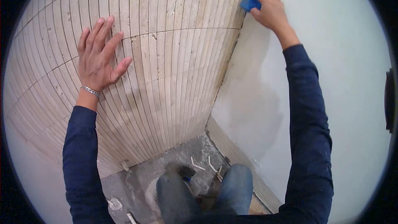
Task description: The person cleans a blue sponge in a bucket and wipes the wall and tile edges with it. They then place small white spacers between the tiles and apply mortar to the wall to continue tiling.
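Note:
My right hand [269, 10] grips a small blue sponge-like block [249, 2] near the top of the corner, where the tiled wall meets the smooth one. The block's left edge is at the corner joint. My left hand [97, 56] lies against the tiled wall [166, 62] with its fingers spread, holding nothing. Narrow beige stone strips, set upright in rows, make up that wall. On the right, the smooth pale wall [331, 37] has a darker, damp-looking patch [259, 112] below my right hand.
Below is a grey, stained floor [128, 182] with several white pipe-like pieces [198, 165] near the corner. My knees [236, 186] show at the bottom. A beige strip [240, 157] runs along the base of the right wall. A dark object [389, 99] stands at the right edge.

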Action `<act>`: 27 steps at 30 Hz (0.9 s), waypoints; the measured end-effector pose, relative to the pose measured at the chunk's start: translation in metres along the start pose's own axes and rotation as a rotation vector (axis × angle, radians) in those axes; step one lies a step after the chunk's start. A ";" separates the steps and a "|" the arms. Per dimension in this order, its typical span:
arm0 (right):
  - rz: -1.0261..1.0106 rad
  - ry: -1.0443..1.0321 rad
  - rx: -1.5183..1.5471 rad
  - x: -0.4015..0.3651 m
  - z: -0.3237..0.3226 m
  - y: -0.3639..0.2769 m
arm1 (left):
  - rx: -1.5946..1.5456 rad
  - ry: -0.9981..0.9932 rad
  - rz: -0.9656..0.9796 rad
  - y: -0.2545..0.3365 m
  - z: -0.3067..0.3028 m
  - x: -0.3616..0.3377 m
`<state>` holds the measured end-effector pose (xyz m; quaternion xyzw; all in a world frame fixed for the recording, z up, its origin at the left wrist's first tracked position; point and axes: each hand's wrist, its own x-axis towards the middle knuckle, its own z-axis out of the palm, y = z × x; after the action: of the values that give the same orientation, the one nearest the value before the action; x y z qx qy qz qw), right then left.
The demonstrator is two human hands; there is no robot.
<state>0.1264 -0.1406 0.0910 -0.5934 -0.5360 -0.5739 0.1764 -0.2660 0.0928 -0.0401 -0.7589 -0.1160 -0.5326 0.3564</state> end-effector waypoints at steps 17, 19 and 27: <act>-0.065 -0.421 -0.390 -0.127 0.068 -0.075 | -0.037 0.026 0.013 -0.005 0.001 -0.003; -0.090 -0.438 -0.365 -0.143 0.072 -0.083 | -0.040 0.029 0.014 -0.005 0.002 -0.003; -0.188 -1.078 -0.142 -0.189 0.088 -0.085 | -0.048 0.022 -0.011 -0.003 -0.001 -0.002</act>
<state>0.1429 -0.1191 -0.1324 -0.7634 -0.5610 -0.2367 -0.2155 -0.2695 0.0946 -0.0407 -0.7607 -0.1034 -0.5455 0.3363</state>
